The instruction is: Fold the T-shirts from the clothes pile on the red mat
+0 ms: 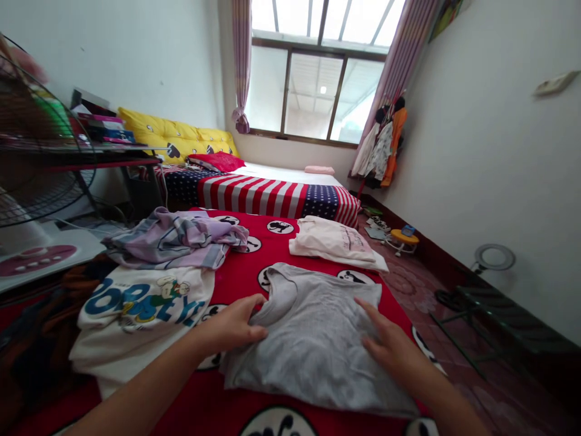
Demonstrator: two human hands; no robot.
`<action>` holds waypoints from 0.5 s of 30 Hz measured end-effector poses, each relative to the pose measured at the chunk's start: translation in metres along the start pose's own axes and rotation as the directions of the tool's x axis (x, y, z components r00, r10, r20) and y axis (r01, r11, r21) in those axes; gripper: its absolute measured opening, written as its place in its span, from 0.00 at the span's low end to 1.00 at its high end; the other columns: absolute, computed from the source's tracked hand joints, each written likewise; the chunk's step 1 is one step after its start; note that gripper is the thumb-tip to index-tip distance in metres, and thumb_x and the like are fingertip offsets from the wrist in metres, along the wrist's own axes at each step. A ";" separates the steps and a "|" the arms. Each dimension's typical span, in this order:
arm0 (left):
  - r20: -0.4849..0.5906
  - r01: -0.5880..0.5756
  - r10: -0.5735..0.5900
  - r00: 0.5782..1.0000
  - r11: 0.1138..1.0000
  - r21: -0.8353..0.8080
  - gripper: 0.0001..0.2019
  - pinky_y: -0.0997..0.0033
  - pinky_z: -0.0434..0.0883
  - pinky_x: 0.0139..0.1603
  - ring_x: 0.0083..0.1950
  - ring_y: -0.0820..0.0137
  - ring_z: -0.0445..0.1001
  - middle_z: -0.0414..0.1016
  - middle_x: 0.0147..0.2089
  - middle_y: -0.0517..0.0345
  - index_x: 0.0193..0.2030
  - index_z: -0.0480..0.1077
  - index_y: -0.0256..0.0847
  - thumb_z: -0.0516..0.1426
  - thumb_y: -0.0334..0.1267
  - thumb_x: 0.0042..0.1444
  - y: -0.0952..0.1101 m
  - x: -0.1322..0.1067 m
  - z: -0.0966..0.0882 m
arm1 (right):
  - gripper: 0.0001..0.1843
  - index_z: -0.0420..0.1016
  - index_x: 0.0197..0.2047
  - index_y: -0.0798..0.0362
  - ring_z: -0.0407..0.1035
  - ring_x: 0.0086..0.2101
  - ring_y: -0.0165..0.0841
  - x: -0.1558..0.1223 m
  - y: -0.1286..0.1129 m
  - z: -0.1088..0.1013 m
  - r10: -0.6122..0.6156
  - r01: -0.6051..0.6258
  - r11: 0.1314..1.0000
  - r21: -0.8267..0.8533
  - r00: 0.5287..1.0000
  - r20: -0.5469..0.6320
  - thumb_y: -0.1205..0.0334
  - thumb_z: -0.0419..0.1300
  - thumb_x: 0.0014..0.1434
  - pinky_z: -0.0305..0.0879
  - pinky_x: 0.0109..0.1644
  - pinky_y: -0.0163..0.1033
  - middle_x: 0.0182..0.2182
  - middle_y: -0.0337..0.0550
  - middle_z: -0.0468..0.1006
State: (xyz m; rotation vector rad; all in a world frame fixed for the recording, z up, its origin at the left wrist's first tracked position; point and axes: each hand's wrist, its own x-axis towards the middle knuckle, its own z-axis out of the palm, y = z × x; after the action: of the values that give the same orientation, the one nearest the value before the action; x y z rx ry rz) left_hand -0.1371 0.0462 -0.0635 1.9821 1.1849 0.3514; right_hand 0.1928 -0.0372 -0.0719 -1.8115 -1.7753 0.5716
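Observation:
A grey T-shirt (318, 339) lies spread on the red patterned cloth (267, 278) in front of me, its neckline toward the left. My left hand (238, 322) rests at the shirt's left side near the collar, thumb and fingers apart. Over the shirt's right part is my right hand (385, 339), its fingers also spread. Neither hand visibly grips the fabric. Beyond the grey shirt sits a folded white T-shirt (333, 239) with faint print. To the left are a white shirt with blue lettering (149, 309) and a crumpled purple plaid garment (177, 236).
A fan (40, 145) stands at the left beside a desk piled with boxes (106, 127). Dark clothes (40, 339) lie at the lower left. Behind is a bed with a striped cover (258, 192). A green folding table (512, 321) and yellow stool (403, 238) stand at the right.

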 end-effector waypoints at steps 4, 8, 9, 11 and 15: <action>0.054 0.050 -0.030 0.998 0.906 -0.420 0.29 0.66 0.69 0.50 0.51 0.60 0.74 0.76 0.49 0.54 0.57 0.65 0.40 0.61 0.43 0.47 0.011 -0.021 -0.014 | 0.33 0.72 0.58 0.51 0.62 0.59 0.47 -0.005 -0.004 -0.035 0.098 -0.080 0.967 0.243 0.993 -0.064 0.51 0.62 0.49 0.56 0.64 0.50 0.58 0.49 0.71; 0.023 0.041 -0.034 0.999 0.813 -0.581 0.29 0.67 0.70 0.51 0.52 0.58 0.74 0.78 0.48 0.53 0.52 0.72 0.39 0.66 0.44 0.41 0.054 0.003 -0.055 | 0.32 0.76 0.53 0.49 0.71 0.51 0.47 0.030 -0.031 -0.087 0.158 -0.110 0.938 0.328 0.979 -0.125 0.51 0.68 0.43 0.68 0.55 0.46 0.53 0.47 0.75; 0.014 0.017 -0.011 1.000 0.826 -0.564 0.28 0.66 0.71 0.49 0.50 0.58 0.75 0.79 0.46 0.52 0.50 0.73 0.38 0.66 0.43 0.41 0.068 0.018 -0.068 | 0.31 0.77 0.53 0.48 0.74 0.46 0.45 0.046 -0.040 -0.100 0.177 -0.119 0.928 0.353 0.974 -0.139 0.53 0.69 0.43 0.71 0.50 0.45 0.51 0.47 0.77; -0.110 -0.071 0.017 0.994 0.855 -0.513 0.24 0.65 0.72 0.46 0.44 0.59 0.77 0.79 0.42 0.49 0.46 0.75 0.34 0.67 0.41 0.40 0.097 0.055 -0.095 | 0.30 0.76 0.53 0.49 0.76 0.37 0.39 0.084 -0.057 -0.127 0.203 -0.099 0.911 0.400 0.953 -0.226 0.59 0.69 0.44 0.73 0.41 0.43 0.46 0.48 0.79; -0.389 -0.290 0.094 0.916 0.828 -0.481 0.18 0.61 0.73 0.44 0.39 0.63 0.77 0.78 0.37 0.50 0.46 0.75 0.31 0.64 0.35 0.46 0.140 0.141 -0.135 | 0.28 0.71 0.59 0.51 0.75 0.37 0.36 0.161 -0.074 -0.175 0.172 0.067 0.902 0.426 0.850 -0.498 0.67 0.63 0.53 0.69 0.38 0.40 0.47 0.52 0.77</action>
State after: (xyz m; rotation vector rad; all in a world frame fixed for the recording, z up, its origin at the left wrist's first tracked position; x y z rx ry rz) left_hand -0.0543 0.1937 0.1075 1.5782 0.9490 1.0631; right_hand 0.2542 0.1082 0.1208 -1.5157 -1.1213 0.3929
